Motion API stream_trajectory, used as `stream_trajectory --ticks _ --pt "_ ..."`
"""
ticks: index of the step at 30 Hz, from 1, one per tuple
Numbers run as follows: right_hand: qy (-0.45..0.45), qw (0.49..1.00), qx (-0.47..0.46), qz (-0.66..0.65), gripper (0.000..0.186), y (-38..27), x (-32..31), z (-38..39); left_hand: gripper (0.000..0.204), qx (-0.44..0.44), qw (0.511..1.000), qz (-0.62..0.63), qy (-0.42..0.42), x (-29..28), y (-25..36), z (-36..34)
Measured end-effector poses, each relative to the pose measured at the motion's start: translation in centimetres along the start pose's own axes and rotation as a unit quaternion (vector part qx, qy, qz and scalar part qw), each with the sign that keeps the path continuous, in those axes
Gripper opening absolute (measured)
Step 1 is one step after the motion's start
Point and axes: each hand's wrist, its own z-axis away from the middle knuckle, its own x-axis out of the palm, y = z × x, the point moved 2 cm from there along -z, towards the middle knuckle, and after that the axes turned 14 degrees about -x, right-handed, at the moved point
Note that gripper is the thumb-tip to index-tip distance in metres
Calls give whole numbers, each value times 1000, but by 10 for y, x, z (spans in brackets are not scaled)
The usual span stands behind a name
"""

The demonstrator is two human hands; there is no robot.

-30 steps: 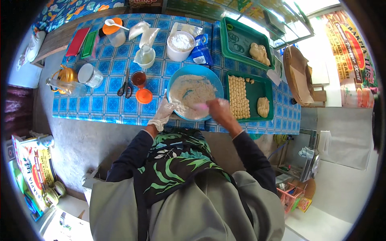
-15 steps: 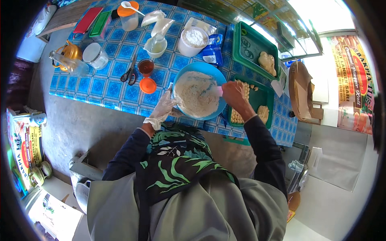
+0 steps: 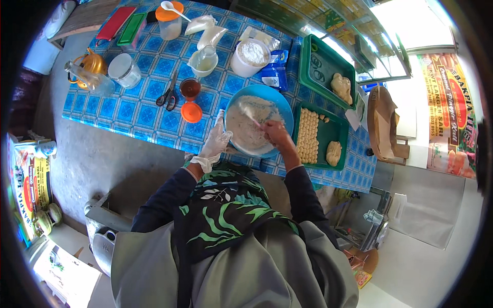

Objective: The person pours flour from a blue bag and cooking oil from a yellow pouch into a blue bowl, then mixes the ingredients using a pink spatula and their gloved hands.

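A blue mixing bowl (image 3: 288, 120) stands near the table's front edge with a pale floury mixture (image 3: 244, 131) in it. My left hand (image 3: 216, 141), in a clear glove, holds the bowl by its left side, fingers stretched along the outer wall. My bare right hand (image 3: 277, 134) is closed round the pink handle of a spatula (image 3: 252, 117). The spatula's pale head rests in the mixture, left of the hand. Left of the bowl are a dark-filled cup (image 3: 190, 88) and an orange lid (image 3: 191, 112).
Right of the bowl, a green tray (image 3: 336, 126) holds rows of small dough balls and a dough lump; another green tray (image 3: 303, 77) lies behind it. A flour tub (image 3: 251, 60), a blue packet (image 3: 275, 72), scissors (image 3: 167, 97), a jar (image 3: 124, 72) and a kettle (image 3: 95, 64) stand around.
My right hand has moved left and a little down from the bowl's right rim, bringing the spatula across the mixture. My left hand stays at the bowl's left side.
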Motion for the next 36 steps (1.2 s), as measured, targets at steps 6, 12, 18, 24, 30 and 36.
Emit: stream_trajectory --ticks 6,12,18,24,30,36 --pt "-23 963 -117 241 27 5 26 14 75 30 999 25 0 7 20 5" --pt "-61 911 -147 382 23 -24 -67 17 74 -23 995 89 -26 5 24 10" --pt "-124 887 -135 424 24 1 -34 14 74 16 999 34 -22 9 29 11" --pt "15 994 -73 83 29 19 12 3 74 56 998 -31 9 3 15 4" --pt "60 985 -64 146 37 25 17 -16 74 43 999 -3 0 5 12 -3" --pt "-83 937 -153 303 36 4 -8 16 73 65 998 6 15 12 21 8"
